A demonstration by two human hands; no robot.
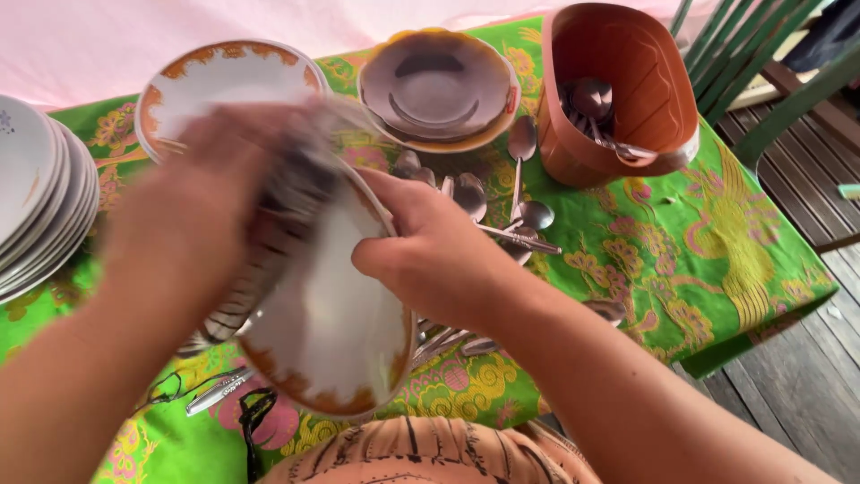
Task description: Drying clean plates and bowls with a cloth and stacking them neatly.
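My right hand (430, 246) grips the rim of a white plate with a brown-orange edge (336, 332), held tilted above the table. My left hand (202, 211) presses a striped grey cloth (287, 211) against the plate's face; the cloth is blurred with motion. The cloth hangs down past the plate's left side.
A green patterned tablecloth (717, 251) covers the table. A stack of white plates (40, 197) sits at the left, one plate (224, 76) and a brown bowl (439, 85) behind. Loose spoons (520, 193) lie in the middle. An orange tub (627, 90) holds cutlery. Wooden floor at right.
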